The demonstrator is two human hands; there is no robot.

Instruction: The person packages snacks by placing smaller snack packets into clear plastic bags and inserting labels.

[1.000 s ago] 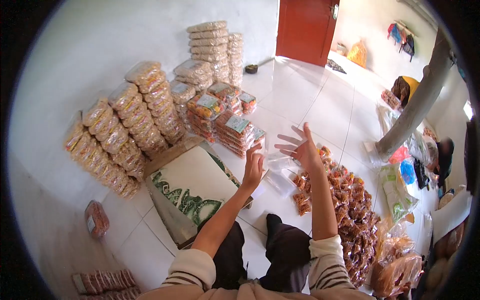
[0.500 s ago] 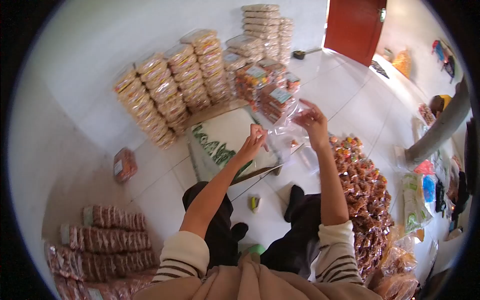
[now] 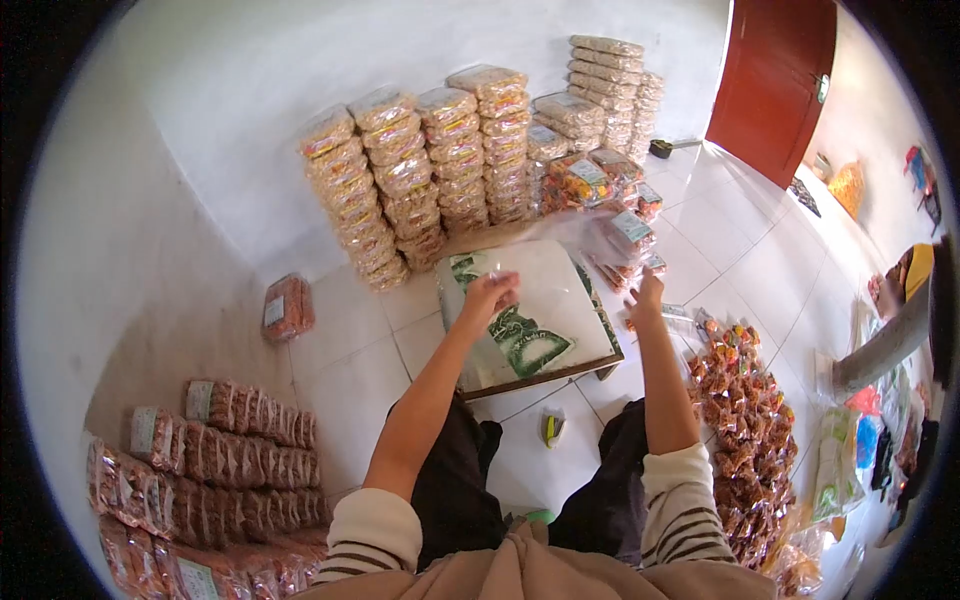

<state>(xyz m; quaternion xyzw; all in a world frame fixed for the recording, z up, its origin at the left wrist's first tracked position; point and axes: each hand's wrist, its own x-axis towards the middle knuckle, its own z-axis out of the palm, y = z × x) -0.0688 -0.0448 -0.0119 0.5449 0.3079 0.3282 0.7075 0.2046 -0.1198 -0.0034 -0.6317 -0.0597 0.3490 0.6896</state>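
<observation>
Head camera: handling a blurred sheet of clear plastic (image 3: 575, 230), probably a bag, looks to be the step in hand, and the next move seems to call for a sure pinch on its thin edge, since such film slips and billows easily. The plastic spreads over the far edge of a low table (image 3: 550, 285) with a white and green top, beyond both hands and roughly between them. The left hand (image 3: 492, 293) is above the tabletop, fingers curled towards the thumb; blur hides whether they pinch any film. The right hand (image 3: 648, 292) is just past the table's right side, its fingers partly bent, nearer the plastic's right end; I cannot tell whether it grips it. Labelled packs (image 3: 583, 182) stand behind the film, and a heap of small packets (image 3: 740, 430) lies on the floor to the right.
</observation>
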